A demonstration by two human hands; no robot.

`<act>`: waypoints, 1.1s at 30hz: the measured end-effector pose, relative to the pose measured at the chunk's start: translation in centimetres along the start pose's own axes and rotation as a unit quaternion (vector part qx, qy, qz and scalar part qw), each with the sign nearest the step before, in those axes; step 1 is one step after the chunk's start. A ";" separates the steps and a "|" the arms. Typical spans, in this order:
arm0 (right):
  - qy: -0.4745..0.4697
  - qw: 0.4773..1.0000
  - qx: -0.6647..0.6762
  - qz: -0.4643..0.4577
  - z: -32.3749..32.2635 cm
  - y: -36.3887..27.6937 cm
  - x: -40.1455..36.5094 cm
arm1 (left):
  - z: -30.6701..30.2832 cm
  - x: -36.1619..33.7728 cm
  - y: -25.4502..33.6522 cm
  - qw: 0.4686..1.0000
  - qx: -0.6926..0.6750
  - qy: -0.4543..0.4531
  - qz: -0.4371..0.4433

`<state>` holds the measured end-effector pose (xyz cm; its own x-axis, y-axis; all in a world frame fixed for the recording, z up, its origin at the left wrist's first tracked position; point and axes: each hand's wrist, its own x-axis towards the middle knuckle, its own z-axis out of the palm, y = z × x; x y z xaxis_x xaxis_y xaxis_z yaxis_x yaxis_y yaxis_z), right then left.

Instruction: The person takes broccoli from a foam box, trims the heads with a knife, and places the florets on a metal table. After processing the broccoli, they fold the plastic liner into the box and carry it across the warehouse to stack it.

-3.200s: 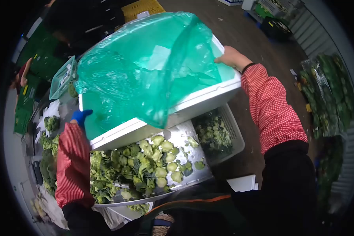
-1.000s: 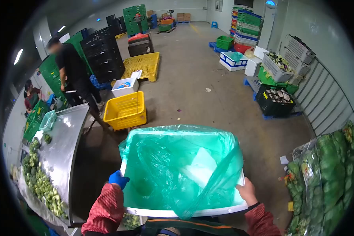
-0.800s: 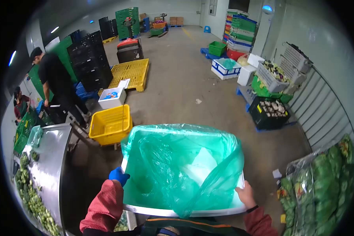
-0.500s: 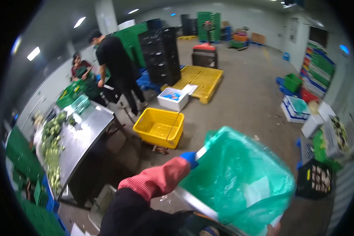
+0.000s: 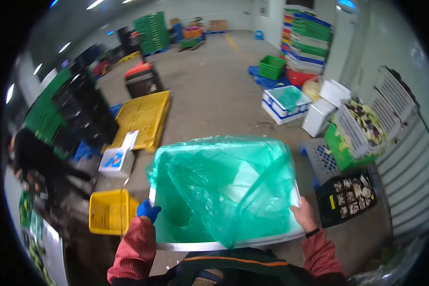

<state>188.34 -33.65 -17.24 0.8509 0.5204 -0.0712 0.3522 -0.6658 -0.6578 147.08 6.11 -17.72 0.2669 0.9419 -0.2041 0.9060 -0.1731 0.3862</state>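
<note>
A white foam box (image 5: 190,246) lined with a thin green plastic bag (image 5: 209,190) is held in front of my body. My left hand (image 5: 148,210), in a blue glove, is closed on the box's left side. On the right side, my bare right hand (image 5: 304,214) grips the rim, thumb on top. The liner drapes over the far rim, and a loose fold of it crosses the opening toward the near edge. A pale patch shows through the plastic at the right of the inside.
A yellow basket (image 5: 110,212) stands left, beyond it a small white box (image 5: 115,162) and yellow pallet (image 5: 140,119). A black crate (image 5: 346,198) and blue-striped box (image 5: 285,102) stand right. A person in dark clothes (image 5: 40,152) is at far left.
The view has swung right, so the table has slid to the left edge. The box now sits level and centred before me, and my right hand shows clearly on its rim.
</note>
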 end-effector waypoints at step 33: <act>-0.061 0.986 -0.033 0.152 -1.9 7.9 101.7 | 15.5 77.6 81.0 0.976 0.172 -0.104 0.082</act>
<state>278.41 13.02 -28.26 0.8690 0.3498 -0.3501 0.1161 -0.8317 -0.5429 246.32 60.70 -16.25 0.4464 0.8208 -0.3565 0.8925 -0.4370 0.1116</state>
